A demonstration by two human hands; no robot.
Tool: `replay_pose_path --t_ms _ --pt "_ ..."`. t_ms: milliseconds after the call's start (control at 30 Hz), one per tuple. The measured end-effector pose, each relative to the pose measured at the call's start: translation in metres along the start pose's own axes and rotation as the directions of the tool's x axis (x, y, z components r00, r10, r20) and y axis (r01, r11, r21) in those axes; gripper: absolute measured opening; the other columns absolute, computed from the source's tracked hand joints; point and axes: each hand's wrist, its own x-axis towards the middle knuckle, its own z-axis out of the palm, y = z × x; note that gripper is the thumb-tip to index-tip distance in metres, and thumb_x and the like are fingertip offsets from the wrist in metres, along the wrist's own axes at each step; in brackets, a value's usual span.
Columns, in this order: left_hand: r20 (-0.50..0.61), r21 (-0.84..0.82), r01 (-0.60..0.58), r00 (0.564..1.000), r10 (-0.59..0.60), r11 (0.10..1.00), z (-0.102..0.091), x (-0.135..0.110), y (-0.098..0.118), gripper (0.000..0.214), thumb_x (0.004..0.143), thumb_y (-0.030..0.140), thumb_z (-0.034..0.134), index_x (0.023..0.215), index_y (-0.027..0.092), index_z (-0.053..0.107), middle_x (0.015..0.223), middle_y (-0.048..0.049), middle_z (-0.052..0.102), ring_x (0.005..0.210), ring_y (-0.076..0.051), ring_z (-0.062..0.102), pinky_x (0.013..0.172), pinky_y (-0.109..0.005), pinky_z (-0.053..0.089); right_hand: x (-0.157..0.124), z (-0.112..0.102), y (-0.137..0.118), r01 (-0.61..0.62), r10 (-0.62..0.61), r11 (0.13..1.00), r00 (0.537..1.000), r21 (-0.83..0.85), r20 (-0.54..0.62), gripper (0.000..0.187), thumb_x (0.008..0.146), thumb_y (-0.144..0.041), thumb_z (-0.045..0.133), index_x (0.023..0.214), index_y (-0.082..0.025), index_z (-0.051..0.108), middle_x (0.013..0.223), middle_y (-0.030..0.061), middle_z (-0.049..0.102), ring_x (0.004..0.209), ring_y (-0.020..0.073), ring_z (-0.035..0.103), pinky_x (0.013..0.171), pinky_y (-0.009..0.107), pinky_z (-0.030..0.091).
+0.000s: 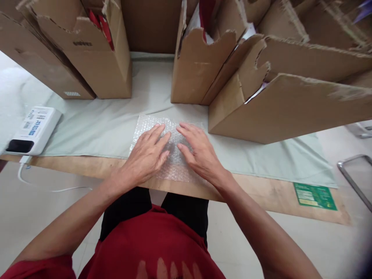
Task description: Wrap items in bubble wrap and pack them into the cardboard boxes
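A sheet of bubble wrap (173, 152) is laid flat at the front of the desk (261, 190), partly over a pale green cloth (151, 85) and partly over the bare wooden edge. It is covered on one side by the left hand (147, 153) and on the other by the right hand (199, 149), both held palm down with the fingertips pointed away from the body. In each hand the grip is left unclosed: the fingers are extended, the thumbs are turned inward, and a strip of wrap is exposed between them. Whether the wrap is being pressed by the palms or only lightly touched cannot be made out from above.

Behind the wrap, the cloth is flanked by cardboard boxes, with red items seen inside a left box (109, 79) and a right box (192, 73). A larger box (261, 112) is placed nearer the right hand. At the far left, a white device (42, 124) with a dark screen is set on the cloth, with a white cable (21, 170) plugged into its near end. Near the right end of the wooden edge, a green card (315, 196) is placed.
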Motion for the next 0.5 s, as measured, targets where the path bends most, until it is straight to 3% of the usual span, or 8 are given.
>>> replay_pose_path --t_ms 133,267,400,500 --pt "0.128 0.167 0.014 0.991 -0.036 0.986 0.017 0.007 -0.021 0.062 0.103 0.045 0.045 0.156 0.013 0.038 0.169 -0.0194 0.029 0.159 -0.036 0.022 0.128 -0.06 0.019 0.003 0.02 0.021 -0.017 0.035 0.993 0.988 -0.114 0.153 0.052 0.105 -0.036 0.044 0.152 -0.015 0.05 0.162 0.0144 0.043 0.152 0.0307 0.035 0.121 0.055 0.035" --pt "0.135 0.205 0.066 0.986 -0.095 0.977 0.011 -0.008 -0.035 0.069 0.102 0.054 0.045 0.158 0.015 0.037 0.17 -0.0197 0.025 0.159 -0.039 0.018 0.127 -0.062 0.017 -0.031 0.007 0.041 -0.084 0.109 0.972 0.988 -0.218 0.105 0.054 0.107 -0.04 0.039 0.152 -0.014 0.048 0.16 0.0173 0.044 0.15 0.0338 0.037 0.118 0.058 0.036" --pt "0.1 0.2 0.026 0.994 -0.046 0.979 0.01 -0.011 -0.026 0.066 0.104 0.052 0.043 0.159 0.016 0.036 0.171 -0.0205 0.022 0.16 -0.037 0.016 0.127 -0.064 0.015 -0.048 -0.005 0.025 -0.107 0.118 0.96 0.993 -0.258 0.026 0.05 0.107 -0.038 0.04 0.148 -0.013 0.052 0.158 0.0185 0.046 0.149 0.0346 0.039 0.116 0.056 0.038" --pt "0.15 0.189 -0.068 0.988 0.04 0.98 0.014 -0.007 -0.018 0.064 0.103 0.048 0.047 0.158 0.015 0.038 0.17 -0.0207 0.025 0.16 -0.036 0.019 0.128 -0.063 0.014 -0.043 0.0 0.006 0.008 0.019 0.97 0.994 -0.243 0.109 0.046 0.106 -0.033 0.044 0.147 -0.015 0.054 0.16 0.0159 0.045 0.149 0.0322 0.039 0.118 0.053 0.037"
